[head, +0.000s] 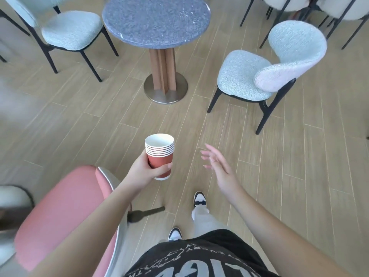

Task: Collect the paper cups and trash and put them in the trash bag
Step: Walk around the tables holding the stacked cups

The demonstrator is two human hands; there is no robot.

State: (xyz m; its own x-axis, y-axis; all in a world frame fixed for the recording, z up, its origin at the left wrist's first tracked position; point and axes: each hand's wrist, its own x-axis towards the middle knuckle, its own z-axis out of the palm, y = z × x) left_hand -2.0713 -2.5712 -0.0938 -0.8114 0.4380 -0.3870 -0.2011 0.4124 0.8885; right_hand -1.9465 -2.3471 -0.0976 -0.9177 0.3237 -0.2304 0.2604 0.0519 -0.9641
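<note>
A stack of several red paper cups (160, 156) with white rims is held upright in front of me at the frame's centre. My left hand (143, 169) grips the stack from the left, thumb and fingers curled round the lowest cup. My right hand (216, 162) hangs in the air to the right of the stack, fingers spread and relaxed, holding nothing. No trash bag is in view.
A round grey stone table (156, 21) on a wooden pedestal stands ahead. Light-blue chairs sit left (69, 30) and right (259, 72) of it. A pink chair (63, 212) is close at my lower left. Wood-plank floor lies between; more chairs at the top right.
</note>
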